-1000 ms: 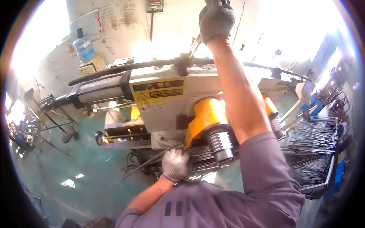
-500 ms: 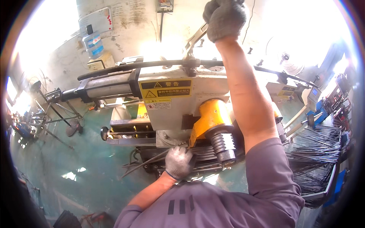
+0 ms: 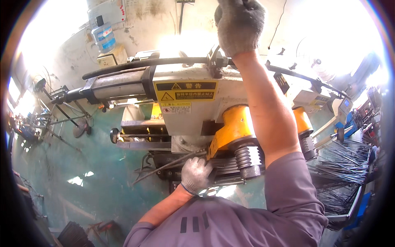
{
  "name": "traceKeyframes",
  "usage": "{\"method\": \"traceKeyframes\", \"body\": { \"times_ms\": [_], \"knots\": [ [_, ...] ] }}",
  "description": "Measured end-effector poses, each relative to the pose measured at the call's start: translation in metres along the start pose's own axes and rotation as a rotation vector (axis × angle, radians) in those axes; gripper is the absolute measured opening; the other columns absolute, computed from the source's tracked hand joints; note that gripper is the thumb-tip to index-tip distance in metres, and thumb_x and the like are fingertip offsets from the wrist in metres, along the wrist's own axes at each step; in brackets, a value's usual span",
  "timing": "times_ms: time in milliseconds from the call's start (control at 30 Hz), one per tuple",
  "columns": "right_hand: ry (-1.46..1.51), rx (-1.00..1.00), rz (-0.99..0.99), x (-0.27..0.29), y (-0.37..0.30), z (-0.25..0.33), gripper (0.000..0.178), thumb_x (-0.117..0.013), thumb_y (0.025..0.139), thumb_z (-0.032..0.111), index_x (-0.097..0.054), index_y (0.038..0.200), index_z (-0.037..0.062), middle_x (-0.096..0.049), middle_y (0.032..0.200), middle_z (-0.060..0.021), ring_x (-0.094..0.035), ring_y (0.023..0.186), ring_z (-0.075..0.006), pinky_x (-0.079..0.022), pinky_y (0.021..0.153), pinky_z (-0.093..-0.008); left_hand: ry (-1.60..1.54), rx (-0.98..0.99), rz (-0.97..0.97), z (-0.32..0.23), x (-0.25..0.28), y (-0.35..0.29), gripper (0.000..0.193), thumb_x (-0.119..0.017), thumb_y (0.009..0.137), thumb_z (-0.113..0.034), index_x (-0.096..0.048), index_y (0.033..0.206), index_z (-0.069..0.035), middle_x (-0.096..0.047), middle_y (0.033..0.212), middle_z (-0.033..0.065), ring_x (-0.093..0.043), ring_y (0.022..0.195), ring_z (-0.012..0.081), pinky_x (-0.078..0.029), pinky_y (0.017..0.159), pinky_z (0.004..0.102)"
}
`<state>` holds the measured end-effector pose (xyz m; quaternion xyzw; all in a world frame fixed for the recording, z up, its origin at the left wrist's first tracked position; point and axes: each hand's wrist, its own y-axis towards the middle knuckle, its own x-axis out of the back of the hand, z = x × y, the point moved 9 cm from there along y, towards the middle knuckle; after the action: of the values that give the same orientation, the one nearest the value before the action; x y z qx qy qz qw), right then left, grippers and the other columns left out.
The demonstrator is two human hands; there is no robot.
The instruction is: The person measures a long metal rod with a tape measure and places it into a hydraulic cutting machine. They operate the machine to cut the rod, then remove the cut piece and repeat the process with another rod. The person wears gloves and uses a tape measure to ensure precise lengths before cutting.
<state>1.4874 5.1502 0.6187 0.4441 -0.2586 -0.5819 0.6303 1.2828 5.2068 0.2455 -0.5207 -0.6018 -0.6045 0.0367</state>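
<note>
My right hand, in a grey work glove, is raised at the top of the view and closed in a fist around a metal lever. Most of that lever hides behind the glove. Low at the machine's front, my left hand, also gloved, curls its fingers over thin metal rods that slant out to the left. Its fingertips are partly hidden. Between my arms stands a white machine with yellow warning labels. Beside my left hand, a yellow block carries a ribbed dark metal cylinder.
A second yellow head sits behind my right forearm. At the right, a rack holds a heap of thin rods. A water bottle stands at the back left. Another bundle of rods lies on the floor at lower left.
The view has shifted slightly, so the machine appears a little lower and further right. My right hand stays closed on the lever, now nearer the top edge. My left hand keeps its place at the rods.
</note>
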Motion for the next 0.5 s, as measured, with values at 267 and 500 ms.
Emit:
{"method": "traceKeyframes", "body": {
  "times_ms": [267, 500],
  "knots": [
    [0.188, 0.003, -0.019, 0.014, -0.043, 0.013, 0.029, -0.074, 0.106, 0.019, -0.064, 0.080, 0.0117, -0.047, 0.065, 0.0020, -0.043, 0.057, -0.0104, -0.031, 0.054, -0.0320, 0.001, 0.024, 0.026, 0.007, 0.003, -0.007, 0.025, -0.074, 0.074, -0.026, -0.074, 0.093, -0.010, -0.061, 0.082, 0.0088, -0.062, 0.079, 0.0283, -0.049, 0.068, 0.0429],
    [-0.638, 0.443, 0.201, -0.043, 0.021, 0.053, 0.018, -0.065, 0.110, 0.026, -0.071, 0.106, 0.0096, -0.068, 0.084, -0.0111, -0.063, 0.071, -0.0238, -0.056, 0.071, -0.0412, -0.015, 0.037, 0.087, 0.013, -0.004, -0.004, 0.025, -0.078, 0.076, -0.024, -0.075, 0.096, -0.009, -0.061, 0.082, 0.0083, -0.062, 0.077, 0.0288, -0.050, 0.068, 0.0437]
  ]
}}
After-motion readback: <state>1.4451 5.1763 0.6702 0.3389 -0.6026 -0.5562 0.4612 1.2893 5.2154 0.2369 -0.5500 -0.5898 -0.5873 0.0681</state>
